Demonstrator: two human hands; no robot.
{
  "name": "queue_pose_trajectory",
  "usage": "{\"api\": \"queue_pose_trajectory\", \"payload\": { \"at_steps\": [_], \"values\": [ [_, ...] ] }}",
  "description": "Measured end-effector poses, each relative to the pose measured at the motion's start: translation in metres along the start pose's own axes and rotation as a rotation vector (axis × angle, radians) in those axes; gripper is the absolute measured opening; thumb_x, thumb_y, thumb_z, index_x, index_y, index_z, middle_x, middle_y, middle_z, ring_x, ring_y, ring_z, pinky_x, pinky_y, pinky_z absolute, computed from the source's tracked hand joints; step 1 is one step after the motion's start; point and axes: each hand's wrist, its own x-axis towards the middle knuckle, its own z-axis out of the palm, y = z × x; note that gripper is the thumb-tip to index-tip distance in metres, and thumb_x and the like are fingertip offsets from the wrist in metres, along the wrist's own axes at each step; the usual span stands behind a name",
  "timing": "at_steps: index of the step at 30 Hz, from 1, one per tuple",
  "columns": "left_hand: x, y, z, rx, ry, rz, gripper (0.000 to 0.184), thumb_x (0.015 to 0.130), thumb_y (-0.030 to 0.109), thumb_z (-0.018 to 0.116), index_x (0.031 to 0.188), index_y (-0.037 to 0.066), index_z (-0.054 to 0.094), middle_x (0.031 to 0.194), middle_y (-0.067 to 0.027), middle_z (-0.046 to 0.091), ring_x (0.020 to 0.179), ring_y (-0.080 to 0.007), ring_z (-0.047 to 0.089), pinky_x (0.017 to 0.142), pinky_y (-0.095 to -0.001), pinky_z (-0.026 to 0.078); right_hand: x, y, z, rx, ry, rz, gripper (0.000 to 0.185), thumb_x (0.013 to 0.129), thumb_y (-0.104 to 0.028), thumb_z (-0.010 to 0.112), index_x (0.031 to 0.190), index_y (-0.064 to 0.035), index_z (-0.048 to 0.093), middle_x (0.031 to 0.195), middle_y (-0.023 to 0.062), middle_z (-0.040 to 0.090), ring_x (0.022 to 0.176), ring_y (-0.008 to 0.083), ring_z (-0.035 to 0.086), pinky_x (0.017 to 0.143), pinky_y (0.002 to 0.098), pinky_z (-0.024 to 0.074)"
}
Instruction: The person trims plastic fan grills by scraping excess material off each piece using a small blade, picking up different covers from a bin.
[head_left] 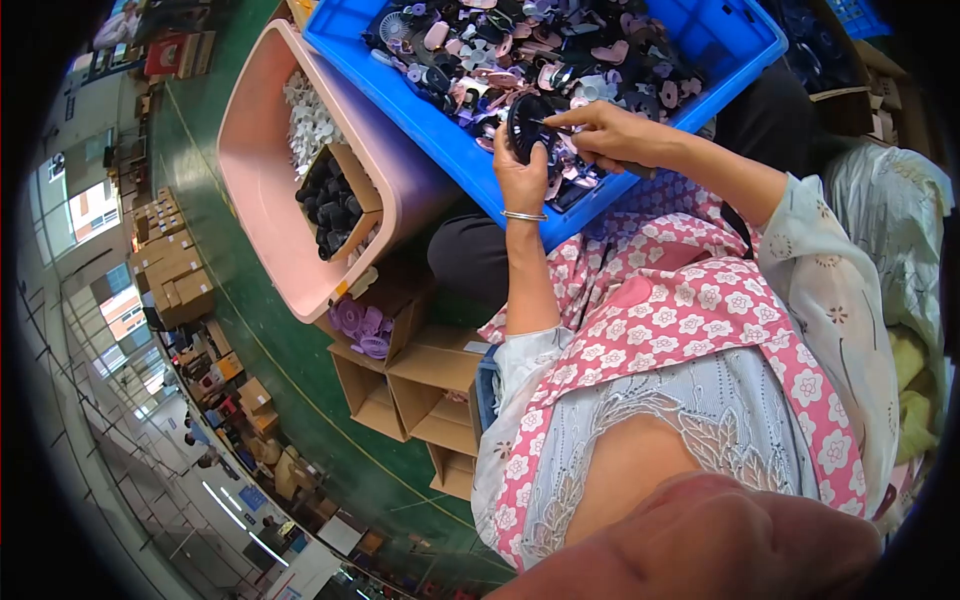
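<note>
My left hand (522, 180), with a bangle at the wrist, grips a round black fan part (522, 128) on edge, thumb on the near side. My right hand (615, 135) is closed around a thin tool whose brownish handle end (640, 171) sticks out below the palm. The tool's front end meets or nearly meets the black part; its exact kind is hard to make out. Both hands are over the near corner of a blue crate (440, 135), heaped with small pink, black, white and purple plastic pieces (545, 75).
Left of the crate stands a pink tub (250, 150) with white parts (310, 125) and a carton of black parts (330, 205). Purple fan parts (362, 325) lie in a cardboard box beside open cartons (432, 370). More cartons (170, 260) line the green floor (240, 290).
</note>
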Motion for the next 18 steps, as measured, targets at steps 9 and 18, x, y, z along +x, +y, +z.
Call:
{"api": "queue_pose_trajectory", "payload": {
  "at_steps": [9,18],
  "values": [
    [0.0,-0.003,0.0,-0.143,0.024,-0.021,0.026,0.082,-0.002,0.056,0.108,-0.003,0.054,0.102,-0.0065,0.06,0.087,-0.0124,0.057,0.08,-0.0263,0.048,-0.012,0.003,0.012,0.482,0.013,0.077,0.044,0.089,-0.011,0.045,0.133,-0.0035,0.038,0.067,0.0021,0.054,0.044,0.0061,0.049,0.038,0.0185,0.04],
    [-0.002,0.002,-0.003,-0.175,-0.012,-0.15,0.029,0.074,-0.006,0.06,0.102,-0.001,0.056,0.094,-0.0061,0.063,0.082,-0.0116,0.06,0.076,-0.0243,0.05,-0.02,0.025,0.029,-0.633,0.291,-0.353,0.049,0.082,0.004,0.049,0.129,-0.0106,0.047,0.076,0.021,0.058,0.067,0.0325,0.056,0.064,0.0378,0.0445]
  ]
}}
